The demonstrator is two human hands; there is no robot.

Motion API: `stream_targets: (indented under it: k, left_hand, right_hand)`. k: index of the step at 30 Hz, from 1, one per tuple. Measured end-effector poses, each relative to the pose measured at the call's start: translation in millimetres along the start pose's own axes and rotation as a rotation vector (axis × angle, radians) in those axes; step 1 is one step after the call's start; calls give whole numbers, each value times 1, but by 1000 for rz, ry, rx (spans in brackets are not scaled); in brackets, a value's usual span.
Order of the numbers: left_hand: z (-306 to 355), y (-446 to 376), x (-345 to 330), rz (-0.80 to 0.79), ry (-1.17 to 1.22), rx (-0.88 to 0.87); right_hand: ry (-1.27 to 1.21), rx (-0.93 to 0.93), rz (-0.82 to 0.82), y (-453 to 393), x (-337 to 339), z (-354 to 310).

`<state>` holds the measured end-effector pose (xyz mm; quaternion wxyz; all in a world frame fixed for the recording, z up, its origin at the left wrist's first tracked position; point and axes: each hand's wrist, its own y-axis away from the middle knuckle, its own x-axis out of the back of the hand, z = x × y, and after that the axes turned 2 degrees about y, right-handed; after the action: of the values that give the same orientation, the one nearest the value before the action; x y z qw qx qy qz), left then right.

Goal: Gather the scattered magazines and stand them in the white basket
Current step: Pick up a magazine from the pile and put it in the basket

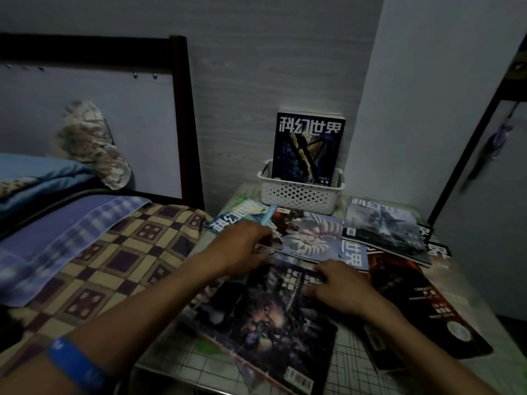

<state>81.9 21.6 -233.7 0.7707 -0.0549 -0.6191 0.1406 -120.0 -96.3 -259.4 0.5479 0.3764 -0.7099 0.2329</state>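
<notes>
One magazine (308,146) stands upright in the white basket (299,195) at the back of the table (199,357); the others lie scattered in front. My left hand (242,246) and right hand (339,286) rest open, fingers spread, on the dark nearest magazine (265,317).

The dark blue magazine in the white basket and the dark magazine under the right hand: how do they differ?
The dark blue magazine stands upright in the white perforated basket, untouched; the dark magazine lies flat on the table, with the right hand resting on it.
</notes>
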Motion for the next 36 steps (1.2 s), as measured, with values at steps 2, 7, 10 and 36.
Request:
stream_targets:
  k: [2,7,10,36]
  left_hand:
    - [-10,1,5,31,10,79]
    - [-21,4,5,11,13,171]
    - [-23,8,3,65,22,187]
    - [21,-8,46,503,1183,244]
  right_hand:
    - [102,-23,29,3,3,9]
    - [-138,-130,-226,8,9,7]
    - [-73,-139,-146,14,8,8]
    - [-1153,165,507,2,79,2]
